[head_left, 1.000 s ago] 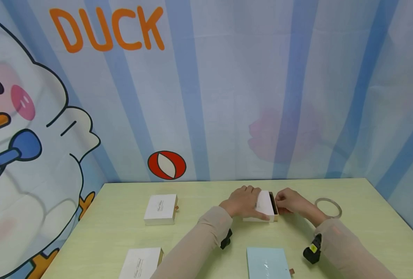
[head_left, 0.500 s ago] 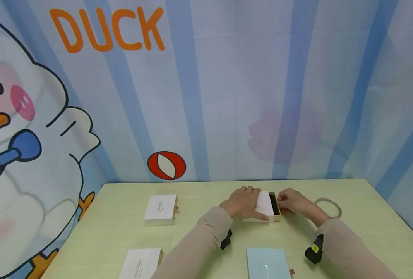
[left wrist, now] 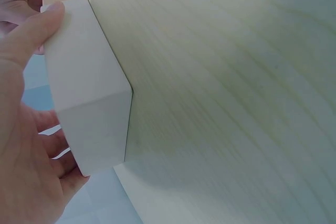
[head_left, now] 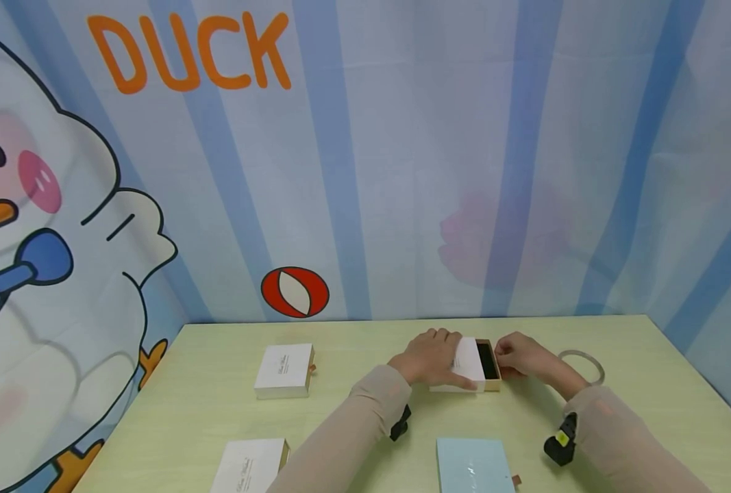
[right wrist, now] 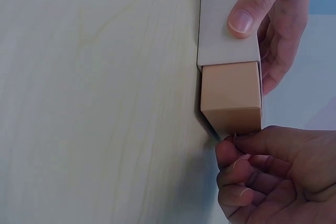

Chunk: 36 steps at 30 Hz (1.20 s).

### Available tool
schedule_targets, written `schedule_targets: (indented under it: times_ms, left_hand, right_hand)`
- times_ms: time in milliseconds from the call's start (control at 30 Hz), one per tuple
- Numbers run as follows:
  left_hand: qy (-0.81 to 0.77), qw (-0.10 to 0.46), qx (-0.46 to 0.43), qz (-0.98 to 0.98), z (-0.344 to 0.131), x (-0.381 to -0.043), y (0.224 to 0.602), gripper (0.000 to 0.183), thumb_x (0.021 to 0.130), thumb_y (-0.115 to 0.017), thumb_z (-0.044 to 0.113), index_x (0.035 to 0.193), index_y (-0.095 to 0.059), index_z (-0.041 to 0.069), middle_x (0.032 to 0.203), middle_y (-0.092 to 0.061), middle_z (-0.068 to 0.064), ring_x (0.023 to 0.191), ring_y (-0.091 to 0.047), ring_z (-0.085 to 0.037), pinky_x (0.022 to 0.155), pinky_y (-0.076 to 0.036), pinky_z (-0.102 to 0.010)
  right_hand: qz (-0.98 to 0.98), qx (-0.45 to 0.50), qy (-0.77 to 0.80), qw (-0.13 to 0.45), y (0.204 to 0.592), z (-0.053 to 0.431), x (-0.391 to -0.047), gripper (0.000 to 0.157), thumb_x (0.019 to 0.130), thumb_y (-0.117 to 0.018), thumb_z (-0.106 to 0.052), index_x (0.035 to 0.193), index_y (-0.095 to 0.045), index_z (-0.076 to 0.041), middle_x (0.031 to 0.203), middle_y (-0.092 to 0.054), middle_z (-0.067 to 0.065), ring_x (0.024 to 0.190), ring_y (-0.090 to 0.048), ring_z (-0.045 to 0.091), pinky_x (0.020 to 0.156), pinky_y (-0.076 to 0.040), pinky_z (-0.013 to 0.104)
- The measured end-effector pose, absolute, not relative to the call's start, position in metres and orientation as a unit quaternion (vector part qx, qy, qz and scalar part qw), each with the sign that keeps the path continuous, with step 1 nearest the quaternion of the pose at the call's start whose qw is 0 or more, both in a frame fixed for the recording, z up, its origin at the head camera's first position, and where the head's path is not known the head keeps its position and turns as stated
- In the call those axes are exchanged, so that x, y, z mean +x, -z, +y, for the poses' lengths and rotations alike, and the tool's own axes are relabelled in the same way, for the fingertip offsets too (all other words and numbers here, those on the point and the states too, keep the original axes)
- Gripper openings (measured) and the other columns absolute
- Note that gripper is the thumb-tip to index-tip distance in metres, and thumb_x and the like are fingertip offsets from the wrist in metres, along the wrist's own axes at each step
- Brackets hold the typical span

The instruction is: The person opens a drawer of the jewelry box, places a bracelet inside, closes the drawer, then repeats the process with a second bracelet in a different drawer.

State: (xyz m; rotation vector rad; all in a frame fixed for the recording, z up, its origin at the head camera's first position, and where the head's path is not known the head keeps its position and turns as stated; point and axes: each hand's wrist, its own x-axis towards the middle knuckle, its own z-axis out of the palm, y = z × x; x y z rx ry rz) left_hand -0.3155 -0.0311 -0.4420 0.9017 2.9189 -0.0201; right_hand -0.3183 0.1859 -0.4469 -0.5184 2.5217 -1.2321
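A white drawer box point(head_left: 468, 363) lies at the back of the table, right of centre. My left hand point(head_left: 429, 357) grips its outer sleeve, thumb on the near side and fingers over the far side. Out of the sleeve's right end sticks a tan inner drawer point(right wrist: 231, 87), dark inside, partly pulled out. At the drawer's end my right hand point(head_left: 525, 357) pinches a small pull tab between thumb and forefinger; the tab is mostly hidden by the fingertips. In the left wrist view, the white sleeve point(left wrist: 86, 56) rests on the table within the left hand.
Another white box point(head_left: 285, 370) with a brown tab stands at the back left. A second white box point(head_left: 251, 465) is at the front left, partly behind the left sleeve. A light blue box point(head_left: 473, 465) lies front centre. A grey ring point(head_left: 596, 363) lies behind the right wrist.
My right hand has moved a little to the right, drawing the tan drawer further out of the sleeve. More of its dark inside shows. The left hand and sleeve have stayed in place.
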Motion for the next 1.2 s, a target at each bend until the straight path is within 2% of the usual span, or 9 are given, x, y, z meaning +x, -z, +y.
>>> schedule_targets:
  times_ms: [167,433,1200]
  left_hand:
    - [0.007,0.043,0.297,0.954,-0.031,-0.315,0.442,0.095,0.082,-0.06,0.075,0.15,-0.039,0.013,0.135,-0.053,-0.003,0.12,-0.05,-0.016,0.1,-0.042,-0.026]
    - [0.011,0.046,0.297,0.954,-0.031,-0.316,0.443,0.096,0.083,-0.059,0.076,0.151,-0.037,0.012,0.139,-0.051,-0.004,0.123,-0.049,-0.016,0.104,-0.04,-0.026]
    - [0.012,0.047,0.296,0.954,-0.031,-0.318,0.445,0.098,0.082,-0.058,0.077,0.152,-0.037,0.012,0.14,-0.051,-0.004,0.125,-0.048,-0.017,0.106,-0.038,-0.026]
  right_hand:
    - [0.876,-0.183,0.422,0.146,0.448,0.189,-0.319,0.017,0.093,-0.055,0.005,0.078,-0.061,0.004,0.058,-0.049,0.001,0.049,-0.04,0.011,0.047,-0.034,0.024]
    - [0.878,-0.183,0.42,0.139,0.448,0.193,-0.319,0.012,0.089,-0.055,0.006,0.078,-0.061,0.004,0.059,-0.05,0.0,0.05,-0.041,0.011,0.046,-0.033,0.024]
    - [0.887,-0.173,0.406,0.136,0.447,0.2,-0.319,0.015,0.091,-0.055,0.006,0.078,-0.06,0.004,0.059,-0.049,0.001,0.049,-0.04,0.011,0.046,-0.034,0.025]
